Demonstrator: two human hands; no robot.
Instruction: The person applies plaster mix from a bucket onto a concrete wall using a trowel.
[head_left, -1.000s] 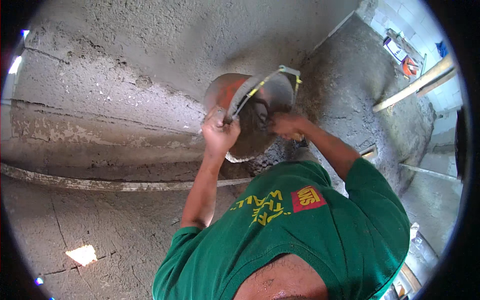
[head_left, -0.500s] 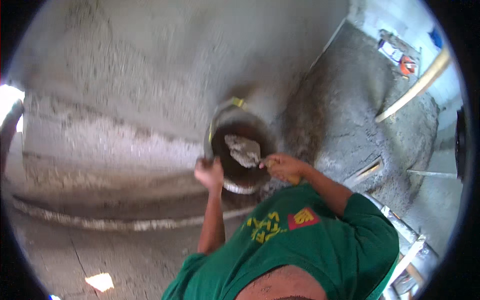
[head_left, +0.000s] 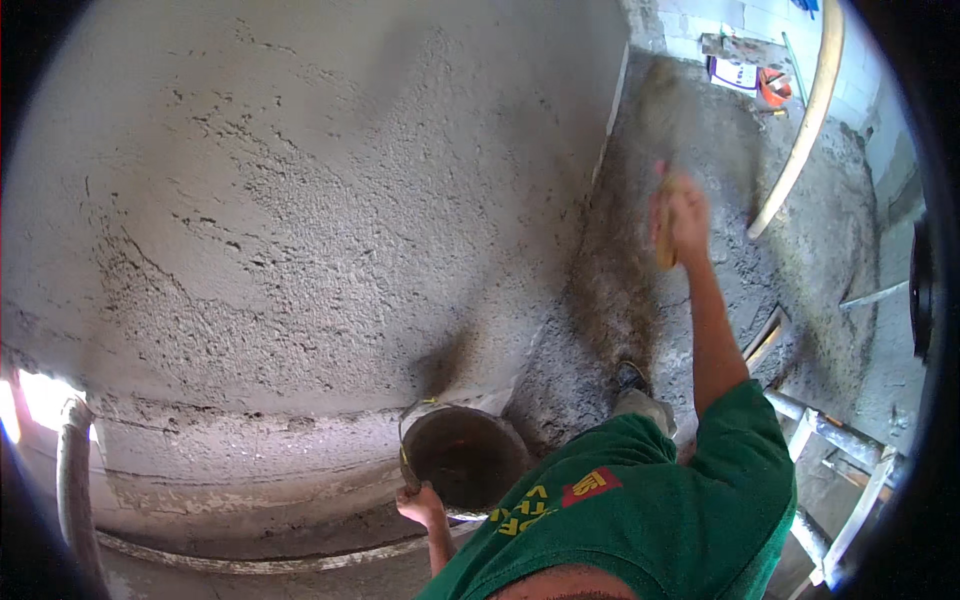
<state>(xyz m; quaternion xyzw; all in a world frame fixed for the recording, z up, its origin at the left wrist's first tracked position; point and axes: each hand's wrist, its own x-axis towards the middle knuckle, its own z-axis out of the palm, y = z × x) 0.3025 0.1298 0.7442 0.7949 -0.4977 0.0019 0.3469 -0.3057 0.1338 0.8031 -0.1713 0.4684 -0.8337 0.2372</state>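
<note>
Left grip (head_left: 422,503), lower middle of frame: closed about the handle (head_left: 404,458) of a bucket (head_left: 478,428), at its left rim. Mouth of bucket faced the camera; this hold presumably kept it steady and close to the body, within reach of the other arm. Contents too dark to judge.

Right grip (head_left: 683,215), right of centre, well apart from bucket: clenched round a wooden handle (head_left: 665,256). Working end blurred, tool type not certain. Arm was extended, probably for reach and swing room.

Surface: grey wall (head_left: 330,240) filled the upper left, rough and pitted across its middle, smoother toward the top. Long strip (head_left: 260,566) ran along lower left.

Room: pale block wall (head_left: 850,80) at upper right, with an orange container (head_left: 775,88) near it; curved pole (head_left: 803,150) below; metal rails (head_left: 850,440) at lower right.
</note>
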